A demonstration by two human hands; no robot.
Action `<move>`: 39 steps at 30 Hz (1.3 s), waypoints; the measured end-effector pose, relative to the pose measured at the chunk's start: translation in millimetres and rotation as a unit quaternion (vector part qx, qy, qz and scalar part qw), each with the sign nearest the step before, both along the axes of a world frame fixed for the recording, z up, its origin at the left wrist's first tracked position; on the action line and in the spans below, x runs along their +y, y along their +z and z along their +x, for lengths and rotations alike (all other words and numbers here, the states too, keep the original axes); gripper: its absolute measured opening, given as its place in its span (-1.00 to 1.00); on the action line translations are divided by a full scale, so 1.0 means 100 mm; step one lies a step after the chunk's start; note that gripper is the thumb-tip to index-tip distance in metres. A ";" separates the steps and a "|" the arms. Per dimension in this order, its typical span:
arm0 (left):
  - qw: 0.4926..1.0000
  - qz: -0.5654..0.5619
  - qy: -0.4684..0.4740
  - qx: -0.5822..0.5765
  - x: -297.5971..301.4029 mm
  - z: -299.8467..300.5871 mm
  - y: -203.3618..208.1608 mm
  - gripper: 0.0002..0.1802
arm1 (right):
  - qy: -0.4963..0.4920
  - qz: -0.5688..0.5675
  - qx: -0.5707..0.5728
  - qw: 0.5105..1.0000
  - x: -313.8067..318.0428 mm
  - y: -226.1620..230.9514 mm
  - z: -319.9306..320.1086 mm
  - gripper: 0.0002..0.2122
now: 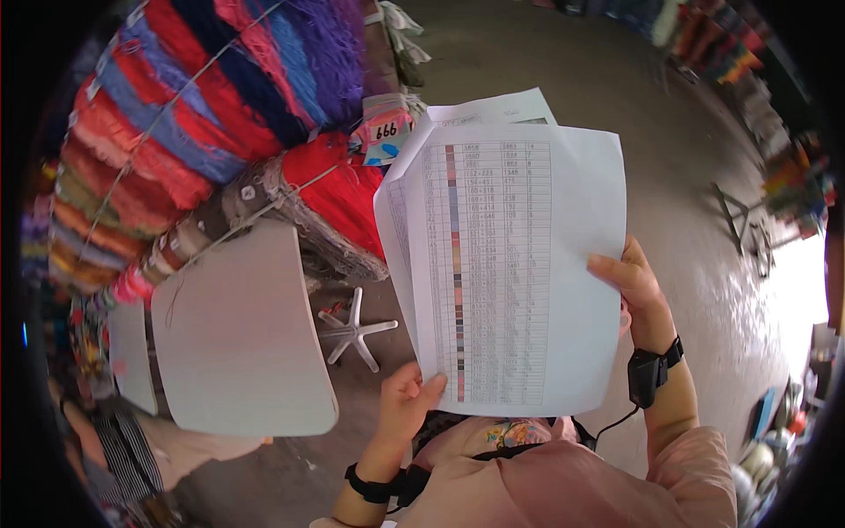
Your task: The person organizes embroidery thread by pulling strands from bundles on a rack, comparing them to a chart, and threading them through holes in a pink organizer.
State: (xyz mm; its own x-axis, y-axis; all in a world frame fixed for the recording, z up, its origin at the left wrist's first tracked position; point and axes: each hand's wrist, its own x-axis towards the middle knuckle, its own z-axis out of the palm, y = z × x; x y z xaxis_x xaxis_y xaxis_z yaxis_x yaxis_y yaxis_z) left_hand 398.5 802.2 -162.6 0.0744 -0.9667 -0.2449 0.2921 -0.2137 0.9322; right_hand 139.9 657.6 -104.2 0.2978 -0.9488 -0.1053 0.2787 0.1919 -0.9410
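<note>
Several white paper sheets (576, 352) are held up in front of me. The front one bears a printed table with a narrow column of colour swatches. My left hand (407, 400) pinches the sheets at their lower left corner, thumb on the front. On the right edge, my right hand (635, 280) grips them with its thumb over the front and its fingers mostly hidden behind. Other sheets show behind the front one at the upper left, partly covered and slightly fanned.
Bundles of coloured yarn (176, 106) hang along cords at the left, with a printed tag (385, 132) beside the red one. Below stands a pale table (238, 343) near a star-shaped base (356, 329). Another person (189, 449) is at lower left. More yarn (717, 53) hangs at upper right.
</note>
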 end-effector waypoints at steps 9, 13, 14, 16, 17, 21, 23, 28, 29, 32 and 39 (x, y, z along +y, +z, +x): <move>0.989 -0.026 0.145 -0.033 -0.14 -0.32 0.52 -0.71 | 0.190 -0.019 0.040 0.981 -0.35 0.20 0.15 -0.69; 0.981 -0.062 0.179 -0.043 0.09 -0.13 0.53 -0.71 | 0.206 -0.082 0.068 0.973 -0.34 0.23 0.33 -0.73; 0.980 -0.063 0.188 -0.035 0.16 -0.06 0.54 -0.71 | 0.225 -0.107 0.098 0.963 -0.35 0.33 0.33 -0.75; 0.973 -0.066 0.221 -0.023 0.38 0.17 0.53 -0.71 | 0.207 -0.163 0.148 0.953 -0.33 0.45 0.34 -0.79; 0.970 -0.063 0.235 -0.002 0.47 0.30 0.52 -0.71 | 0.164 -0.195 0.171 0.952 -0.34 0.53 0.30 -0.80; 0.963 -0.063 0.258 0.037 1.04 0.82 0.71 -0.73 | 0.096 -0.249 0.185 0.946 -0.41 1.39 0.16 -0.81; 0.962 -0.080 0.256 0.048 1.28 1.10 0.75 -0.72 | 0.004 -0.307 0.109 0.945 -0.49 1.70 0.13 -0.79; 0.962 -0.064 0.267 0.001 1.62 2.00 0.61 -0.73 | 0.096 -0.437 0.170 0.878 0.09 2.42 1.34 -0.74; 0.964 -0.061 0.259 0.008 1.64 2.12 0.63 -0.73 | 0.121 -0.437 0.205 0.867 0.15 2.58 1.54 -0.73; 0.953 -0.061 0.295 -0.002 1.74 2.60 0.48 -0.73 | 0.185 -0.435 0.247 0.846 0.30 2.70 2.46 -0.71; 0.935 -0.005 0.325 -0.140 1.70 3.37 0.02 -0.70 | 0.204 -0.415 -0.002 0.887 0.63 2.78 3.82 -0.82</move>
State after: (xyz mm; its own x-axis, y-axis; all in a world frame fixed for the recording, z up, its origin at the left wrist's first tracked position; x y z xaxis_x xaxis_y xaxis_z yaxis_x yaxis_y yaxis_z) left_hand 735.1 972.5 -160.3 0.7066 -0.6974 -0.1196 0.1020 -0.0668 0.9925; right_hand 522.1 721.0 174.0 0.6330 -0.5128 0.5800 0.3482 -0.4806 -0.8049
